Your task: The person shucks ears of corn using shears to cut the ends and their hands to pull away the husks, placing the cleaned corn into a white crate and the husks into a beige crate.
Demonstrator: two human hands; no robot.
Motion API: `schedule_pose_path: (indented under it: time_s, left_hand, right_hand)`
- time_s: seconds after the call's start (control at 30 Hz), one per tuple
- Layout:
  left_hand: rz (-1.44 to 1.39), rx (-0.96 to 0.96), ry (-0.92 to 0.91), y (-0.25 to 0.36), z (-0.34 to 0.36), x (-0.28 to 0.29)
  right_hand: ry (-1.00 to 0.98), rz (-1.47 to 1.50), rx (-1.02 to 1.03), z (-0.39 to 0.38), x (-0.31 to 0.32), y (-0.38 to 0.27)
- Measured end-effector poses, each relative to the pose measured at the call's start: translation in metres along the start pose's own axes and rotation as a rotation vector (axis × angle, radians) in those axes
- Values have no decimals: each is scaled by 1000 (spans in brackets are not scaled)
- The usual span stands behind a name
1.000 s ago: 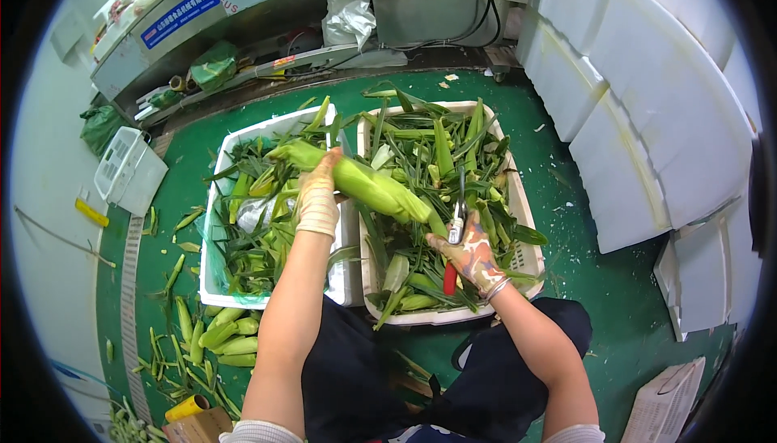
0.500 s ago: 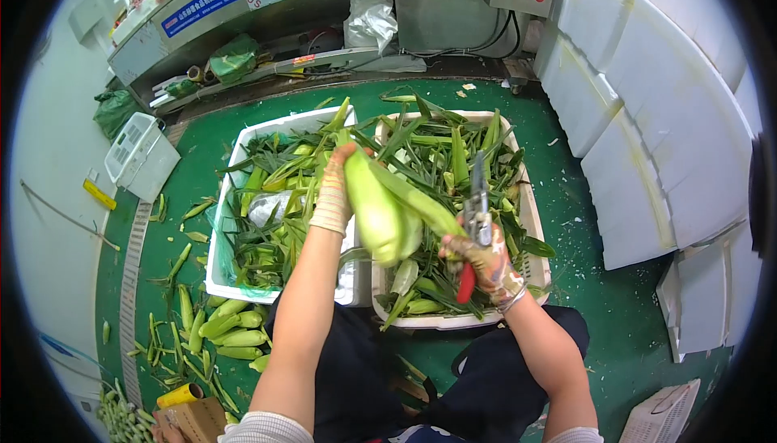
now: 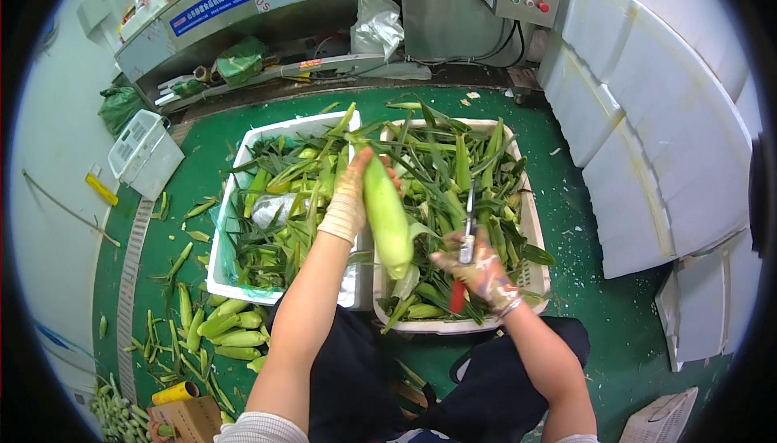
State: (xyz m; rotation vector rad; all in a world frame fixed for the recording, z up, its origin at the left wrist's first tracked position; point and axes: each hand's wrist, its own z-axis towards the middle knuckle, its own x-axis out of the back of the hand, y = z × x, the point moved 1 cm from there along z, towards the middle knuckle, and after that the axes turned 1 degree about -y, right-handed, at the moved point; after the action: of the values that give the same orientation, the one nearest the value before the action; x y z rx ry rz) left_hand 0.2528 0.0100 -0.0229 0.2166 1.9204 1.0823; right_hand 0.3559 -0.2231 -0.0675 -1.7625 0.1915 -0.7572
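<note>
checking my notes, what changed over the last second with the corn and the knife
The left hand swung the corn cob from lying across the right crate to nearly upright. The right hand raised the knife beside it. Both grips and both crates stayed.

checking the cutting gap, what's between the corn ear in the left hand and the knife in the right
In the head view, no solid thing: the corn ear and the knife are apart, with only the husk-filled right crate showing below the gap.
</note>
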Motion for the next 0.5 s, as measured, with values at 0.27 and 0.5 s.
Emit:
schedule_pose_path:
  time_s: [0.27, 0.5]
  left_hand:
    - [497, -93, -209, -43, -39, -43]
    - [1691, -394, 210, -17, -26, -40]
  right_hand:
    - [-111, 532, 5, -5, -22, -11]
    - [-133, -562, -128, -4, 12, 24]
